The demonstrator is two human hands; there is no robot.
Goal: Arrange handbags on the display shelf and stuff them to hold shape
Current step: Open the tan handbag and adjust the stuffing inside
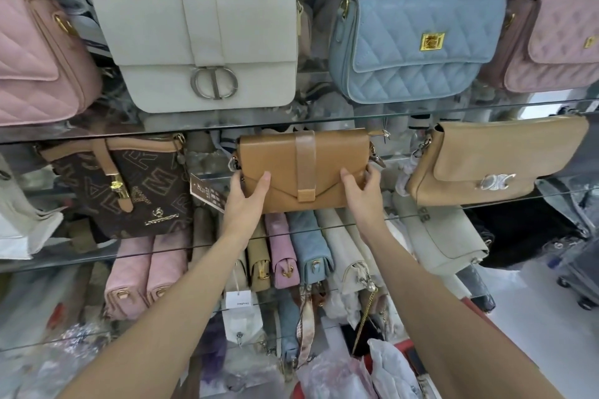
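On glass shelf [324, 121], tan handbag [304, 172], both hands' grip, neighbouring monogram bag [129, 185] lettered "LNYYREDU"

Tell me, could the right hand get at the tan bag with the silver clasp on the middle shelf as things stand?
Probably yes, once it lets go. The right hand now grips the brown flap bag together with the left hand. The tan bag with the silver clasp sits just to its right on the same glass shelf, front unobstructed.
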